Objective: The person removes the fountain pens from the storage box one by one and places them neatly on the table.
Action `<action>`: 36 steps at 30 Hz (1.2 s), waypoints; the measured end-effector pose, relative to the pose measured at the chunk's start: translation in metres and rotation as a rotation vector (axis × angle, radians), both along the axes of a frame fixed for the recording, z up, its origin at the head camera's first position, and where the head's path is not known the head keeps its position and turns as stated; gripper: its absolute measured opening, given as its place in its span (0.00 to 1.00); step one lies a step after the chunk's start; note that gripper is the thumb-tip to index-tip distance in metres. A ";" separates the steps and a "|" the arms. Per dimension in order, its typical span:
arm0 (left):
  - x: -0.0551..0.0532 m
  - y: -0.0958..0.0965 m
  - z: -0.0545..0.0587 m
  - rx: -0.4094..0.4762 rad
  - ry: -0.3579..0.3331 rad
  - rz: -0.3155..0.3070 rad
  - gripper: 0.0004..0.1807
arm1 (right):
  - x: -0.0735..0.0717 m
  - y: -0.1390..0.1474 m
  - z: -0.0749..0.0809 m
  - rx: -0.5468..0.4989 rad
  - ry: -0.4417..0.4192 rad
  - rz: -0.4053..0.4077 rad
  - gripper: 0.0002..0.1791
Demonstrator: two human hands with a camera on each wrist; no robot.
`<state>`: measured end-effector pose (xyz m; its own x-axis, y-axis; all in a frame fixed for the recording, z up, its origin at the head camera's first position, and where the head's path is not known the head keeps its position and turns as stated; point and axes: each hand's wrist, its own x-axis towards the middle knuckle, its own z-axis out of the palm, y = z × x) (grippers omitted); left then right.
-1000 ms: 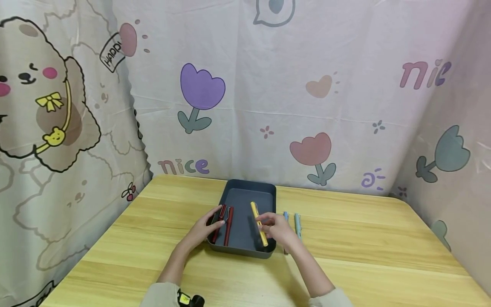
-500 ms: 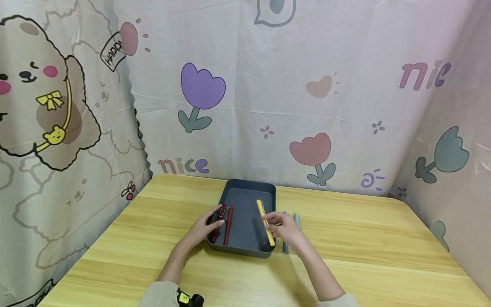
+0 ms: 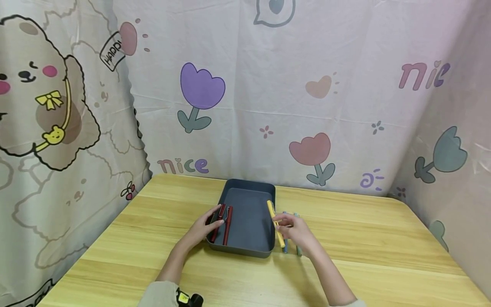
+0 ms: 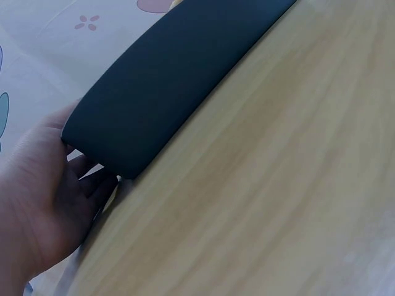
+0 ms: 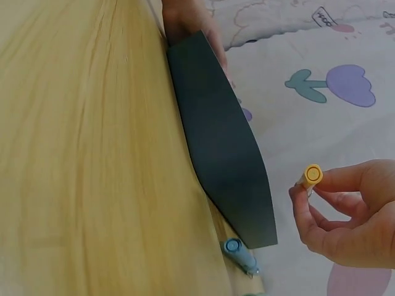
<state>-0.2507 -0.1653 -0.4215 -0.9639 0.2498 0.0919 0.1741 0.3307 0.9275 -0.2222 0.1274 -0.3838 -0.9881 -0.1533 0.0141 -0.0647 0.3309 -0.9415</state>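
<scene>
My right hand [image 3: 297, 232] pinches a yellow pen [image 3: 270, 207] between thumb and fingers, above the right wall of a dark grey tray [image 3: 249, 198]. The right wrist view shows this pen's round yellow end [image 5: 313, 174] toward the camera. At the tray's left side, my left hand [image 3: 201, 228] grips the wall, thumb over the rim and fingers outside, partly hidden in the left wrist view. Two dark red pens [image 3: 228, 226] lie lengthwise inside near that hand. Beneath my right hand, a blue pen [image 3: 285, 246] and a teal pen [image 3: 298, 250] lie on the table, partly covered.
The wood-grain table [image 3: 364, 238] extends to both sides of the tray. Behind it hangs a printed cloth [image 3: 261, 94], with more cloth at left and right. A black device with a yellow label [image 3: 184, 297] is worn at the left wrist.
My right hand has carried the yellow pen rightward, from over the tray's inside to its right wall. The left hand, tray and dark red pens have stayed put.
</scene>
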 end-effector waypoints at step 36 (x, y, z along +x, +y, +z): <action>-0.011 -0.002 -0.016 -0.025 0.045 0.011 0.32 | 0.006 0.045 -0.012 0.003 0.005 -0.143 0.14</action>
